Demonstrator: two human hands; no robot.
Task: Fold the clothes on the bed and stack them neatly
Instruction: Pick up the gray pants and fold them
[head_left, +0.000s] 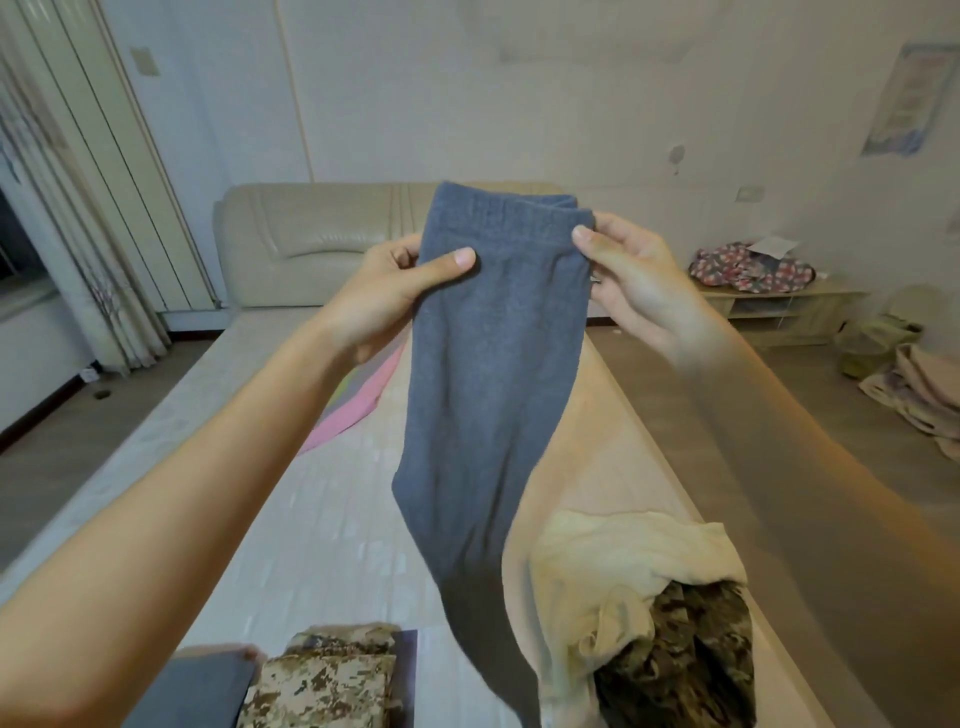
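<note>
Bed (311, 545) underneath, fingers of left hand (384, 296) and right hand (634, 280) pinching grey-blue leggings (493, 364) at waistband, held aloft

The grey-blue trousers (483, 389) and the folded camouflage garment (317, 691) run off the bottom edge; the wall poster (906, 98) is blurred.

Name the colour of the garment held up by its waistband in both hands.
Plain blue-grey trousers, seen in the head view.
</note>
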